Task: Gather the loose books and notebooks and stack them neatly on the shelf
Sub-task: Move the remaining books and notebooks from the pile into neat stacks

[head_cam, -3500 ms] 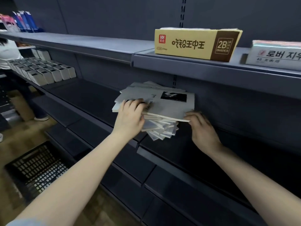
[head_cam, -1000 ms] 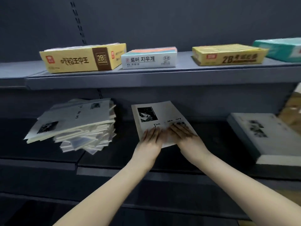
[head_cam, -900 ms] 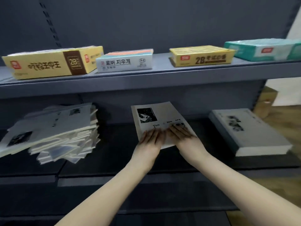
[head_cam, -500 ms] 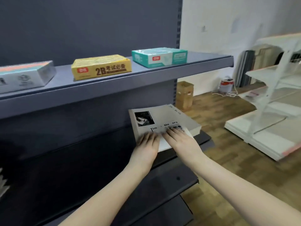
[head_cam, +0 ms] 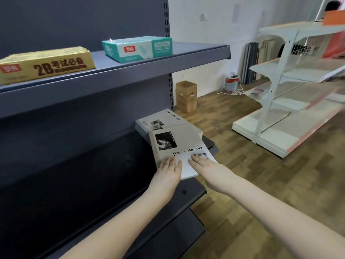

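I hold a grey notebook (head_cam: 179, 144) with a black-and-white photo and the words "Time & Memory" on its cover. My left hand (head_cam: 168, 174) grips its near left corner and my right hand (head_cam: 209, 169) grips its near right edge. The notebook hangs tilted over the near end of a neat stack of like notebooks (head_cam: 164, 121), which lies at the right end of the dark middle shelf (head_cam: 104, 165). The messy pile seen earlier is out of view.
On the upper shelf (head_cam: 149, 66) lie a yellow 2B box (head_cam: 46, 64) and a teal box (head_cam: 138, 48). Right of the dark shelving are wooden floor, a cardboard box (head_cam: 186, 96), a paint can (head_cam: 231, 84) and a white shelf unit (head_cam: 295, 86).
Both hands carried the notebook rightwards from the messy pile to the shelf's right end. It now overlaps the neat stack, and the view has turned right with it.
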A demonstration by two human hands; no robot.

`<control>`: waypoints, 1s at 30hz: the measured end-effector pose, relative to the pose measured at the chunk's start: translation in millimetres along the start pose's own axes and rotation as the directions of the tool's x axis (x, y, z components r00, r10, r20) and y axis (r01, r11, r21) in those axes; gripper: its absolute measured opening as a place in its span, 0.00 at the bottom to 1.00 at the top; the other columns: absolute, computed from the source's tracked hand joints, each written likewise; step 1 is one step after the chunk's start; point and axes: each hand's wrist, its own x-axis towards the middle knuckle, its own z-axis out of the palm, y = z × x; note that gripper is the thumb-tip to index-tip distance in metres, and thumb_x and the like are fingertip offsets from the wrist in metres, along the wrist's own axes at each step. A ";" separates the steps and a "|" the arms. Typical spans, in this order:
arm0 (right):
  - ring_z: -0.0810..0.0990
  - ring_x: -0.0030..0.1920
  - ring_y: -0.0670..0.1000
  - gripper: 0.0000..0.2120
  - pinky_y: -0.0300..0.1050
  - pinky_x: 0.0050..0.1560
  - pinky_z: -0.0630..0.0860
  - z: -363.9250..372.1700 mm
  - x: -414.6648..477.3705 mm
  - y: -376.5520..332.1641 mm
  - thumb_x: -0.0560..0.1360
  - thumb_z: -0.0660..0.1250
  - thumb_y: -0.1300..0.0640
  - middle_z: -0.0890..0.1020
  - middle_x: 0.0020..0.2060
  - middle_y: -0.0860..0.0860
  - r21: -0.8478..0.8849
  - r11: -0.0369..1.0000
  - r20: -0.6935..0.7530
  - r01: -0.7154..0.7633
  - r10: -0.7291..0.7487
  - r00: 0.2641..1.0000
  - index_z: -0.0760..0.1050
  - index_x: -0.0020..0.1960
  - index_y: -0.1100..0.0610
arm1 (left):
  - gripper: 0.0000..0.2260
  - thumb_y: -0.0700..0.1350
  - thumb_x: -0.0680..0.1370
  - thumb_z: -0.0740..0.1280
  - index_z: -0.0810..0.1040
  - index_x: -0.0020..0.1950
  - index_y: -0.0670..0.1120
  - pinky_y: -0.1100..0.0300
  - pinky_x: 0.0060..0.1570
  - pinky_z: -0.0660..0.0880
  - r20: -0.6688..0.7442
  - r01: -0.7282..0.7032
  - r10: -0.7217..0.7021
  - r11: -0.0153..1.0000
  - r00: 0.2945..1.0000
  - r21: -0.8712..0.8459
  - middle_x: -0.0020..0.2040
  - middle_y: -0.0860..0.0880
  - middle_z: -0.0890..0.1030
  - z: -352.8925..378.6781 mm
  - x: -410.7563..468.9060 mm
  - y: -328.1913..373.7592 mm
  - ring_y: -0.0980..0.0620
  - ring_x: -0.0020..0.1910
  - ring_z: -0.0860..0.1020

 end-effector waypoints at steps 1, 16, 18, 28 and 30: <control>0.47 0.77 0.53 0.32 0.43 0.73 0.51 2.5 0.3 2.2 0.79 0.56 0.66 0.46 0.77 0.55 0.001 1.000 0.019 0.017 -0.017 1.000 0.45 0.77 0.56 | 0.35 0.33 0.75 0.61 0.44 0.77 0.39 0.48 0.74 0.44 -0.001 -0.003 0.003 1.000 1.000 0.001 0.76 0.35 0.49 1.4 0.8 -0.2 0.39 0.76 0.48; 0.46 0.77 0.54 0.31 0.43 0.74 0.45 2.8 57.9 43.3 0.80 0.55 0.62 0.46 0.77 0.54 -0.061 0.998 -0.020 0.014 -0.015 1.000 0.43 0.77 0.58 | 0.34 0.59 0.80 0.54 0.47 0.77 0.40 0.54 0.74 0.41 -0.005 0.045 -0.047 0.986 0.999 -0.159 0.77 0.40 0.46 9.6 60.4 -22.0 0.44 0.77 0.43; 0.46 0.77 0.55 0.31 0.46 0.75 0.47 0.3 72.1 47.2 0.79 0.54 0.64 0.46 0.77 0.55 -0.051 0.999 -0.010 -0.018 0.018 1.000 0.43 0.77 0.58 | 0.34 0.59 0.81 0.51 0.45 0.77 0.39 0.54 0.75 0.40 -0.012 0.054 -0.056 0.985 0.998 -0.165 0.77 0.39 0.44 12.2 71.5 -24.2 0.45 0.77 0.42; 0.39 0.76 0.54 0.39 0.48 0.75 0.39 10.6 117.9 58.4 0.73 0.59 0.60 0.42 0.77 0.54 0.055 0.996 0.012 -0.068 0.068 0.998 0.41 0.77 0.57 | 0.34 0.61 0.80 0.43 0.49 0.77 0.37 0.57 0.73 0.39 -0.069 0.141 -0.162 0.960 0.984 -0.242 0.77 0.39 0.50 18.4 103.9 -40.1 0.45 0.77 0.47; 0.38 0.76 0.53 0.41 0.48 0.75 0.38 12.5 122.1 59.9 0.71 0.59 0.59 0.42 0.77 0.54 0.066 0.996 0.011 -0.059 0.058 0.998 0.41 0.77 0.56 | 0.31 0.57 0.82 0.49 0.49 0.77 0.37 0.56 0.73 0.39 -0.074 0.142 -0.166 0.957 0.983 -0.253 0.77 0.39 0.50 19.4 106.4 -43.1 0.45 0.77 0.47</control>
